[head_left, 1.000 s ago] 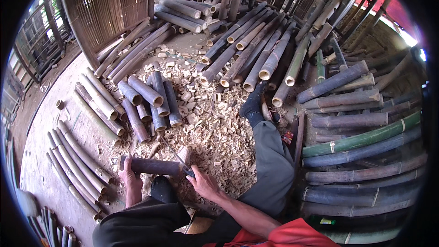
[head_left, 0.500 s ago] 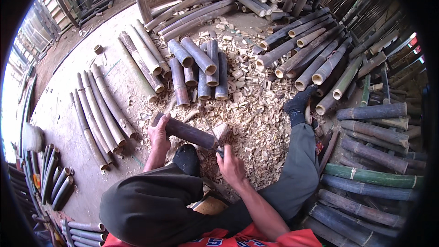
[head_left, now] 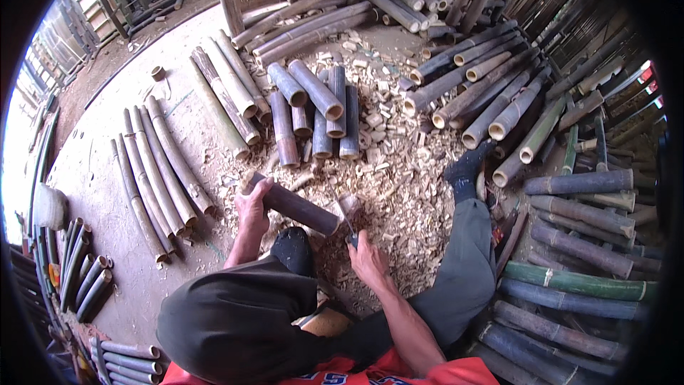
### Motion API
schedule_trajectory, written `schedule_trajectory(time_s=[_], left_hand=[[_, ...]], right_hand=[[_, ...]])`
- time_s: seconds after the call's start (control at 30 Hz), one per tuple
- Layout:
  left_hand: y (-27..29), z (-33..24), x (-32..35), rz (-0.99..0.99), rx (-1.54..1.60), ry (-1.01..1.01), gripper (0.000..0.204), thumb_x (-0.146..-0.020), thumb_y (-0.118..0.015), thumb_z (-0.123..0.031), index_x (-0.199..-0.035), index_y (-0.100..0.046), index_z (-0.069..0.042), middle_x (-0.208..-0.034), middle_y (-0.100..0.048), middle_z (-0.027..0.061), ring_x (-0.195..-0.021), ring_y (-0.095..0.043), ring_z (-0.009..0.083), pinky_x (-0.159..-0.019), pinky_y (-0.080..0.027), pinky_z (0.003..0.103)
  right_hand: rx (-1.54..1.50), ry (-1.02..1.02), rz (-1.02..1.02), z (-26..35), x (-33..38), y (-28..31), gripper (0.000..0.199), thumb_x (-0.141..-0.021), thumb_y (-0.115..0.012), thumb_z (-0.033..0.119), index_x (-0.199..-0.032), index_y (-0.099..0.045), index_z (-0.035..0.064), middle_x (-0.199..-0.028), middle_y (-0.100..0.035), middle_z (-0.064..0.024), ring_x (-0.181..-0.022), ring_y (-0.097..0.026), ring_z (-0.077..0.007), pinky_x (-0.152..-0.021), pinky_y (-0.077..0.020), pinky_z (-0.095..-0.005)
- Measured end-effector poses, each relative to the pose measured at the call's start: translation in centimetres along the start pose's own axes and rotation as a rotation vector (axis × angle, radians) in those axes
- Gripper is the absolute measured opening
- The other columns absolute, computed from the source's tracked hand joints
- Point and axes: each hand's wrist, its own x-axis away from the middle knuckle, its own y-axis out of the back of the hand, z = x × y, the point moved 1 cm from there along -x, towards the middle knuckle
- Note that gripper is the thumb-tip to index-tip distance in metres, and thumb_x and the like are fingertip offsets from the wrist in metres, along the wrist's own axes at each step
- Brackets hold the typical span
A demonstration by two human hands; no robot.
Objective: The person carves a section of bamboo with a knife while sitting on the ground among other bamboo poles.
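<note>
Now | left hand point(head_left: 253, 207) fingers clamped on bamboo section point(head_left: 296, 207) | right hand point(head_left: 369, 262) fingers gripping blade point(head_left: 349, 215) (chips point(head_left: 399, 178) underneath)

The left hand point(head_left: 253, 203) reaches forward from the lower edge on a bare forearm, fingers curled over and closed in a firm grip, knuckles up. The right hand point(head_left: 369, 262) sits nearer the body and further right, closed in a fist with the back of the hand facing up. Its forearm runs back down to an orange sleeve. The two hands are apart, the left further out.
</note>
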Motion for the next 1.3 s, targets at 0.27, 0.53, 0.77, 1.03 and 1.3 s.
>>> schedule_trajectory(time_s=[0.27, 0.53, 0.77, 1.03, 1.3], left_hand=[[1.5, -0.2, -0.1, 0.24, 0.06, 0.026, 0.034, -0.085, -0.085, -0.009, -0.113, -0.07, 0.002, -0.103, -0.075, 0.0119, -0.091, -0.073, 0.0229, -0.087, -0.06, 0.038], [2.5, -0.5, -0.5, 0.289, -0.007, 0.019, 0.038, -0.085, -0.085, -0.017, -0.114, -0.07, 0.003, -0.103, -0.076, 0.0127, -0.092, -0.074, 0.0231, -0.087, -0.06, 0.038], [2.1, -0.8, -0.5, 0.33, -0.13, 0.118, 0.037, -0.085, -0.087, -0.021, -0.112, -0.069, -0.004, -0.098, -0.074, 0.0076, -0.085, -0.074, 0.0206, -0.07, -0.063, 0.038], [3.2, 0.7, -0.3, -0.015, -0.07, 0.071, 0.052, -0.08, -0.093, -0.022, -0.12, -0.064, -0.008, -0.099, -0.071, 0.0052, -0.082, -0.071, 0.0185, -0.069, -0.061, 0.036], [0.9, -0.2, 0.2, 0.053, -0.027, -0.03, 0.054, -0.078, -0.092, -0.012, -0.122, -0.063, -0.003, -0.102, -0.072, 0.0081, -0.084, -0.072, 0.021, -0.077, -0.061, 0.036]], right_hand=[[-0.407, 0.341, -0.378, 5.8, 2.7, 4.3, 0.038, -0.108, -0.059, 0.034, -0.127, -0.051, 0.0027, -0.098, -0.072, -0.0279, -0.084, -0.073, -0.0483, -0.066, -0.0576, -0.0567], [-0.129, 0.144, -0.062, 5.3, 1.6, 4.4, 0.034, -0.108, -0.057, 0.037, -0.117, -0.048, 0.0047, -0.087, -0.073, -0.0276, -0.083, -0.074, -0.0487, -0.068, -0.0586, -0.0587], [-0.041, 0.033, -0.011, 0.6, 0.2, 0.2, 0.033, -0.108, -0.058, 0.032, -0.12, -0.046, 0.0044, -0.097, -0.074, -0.0272, -0.085, -0.074, -0.0492, -0.07, -0.0594, -0.0593], [-0.334, 0.362, -0.357, 6.9, 2.7, 5.1, 0.034, -0.105, -0.066, 0.03, -0.122, -0.053, 0.004, -0.087, -0.073, -0.0225, -0.077, -0.075, -0.0418, -0.065, -0.0584, -0.0492], [-0.058, 0.125, -0.067, 3.9, 1.2, 2.8, 0.032, -0.106, -0.064, 0.032, -0.116, -0.051, 0.0044, -0.088, -0.073, -0.0252, -0.074, -0.073, -0.0465, -0.058, -0.057, -0.0522]])
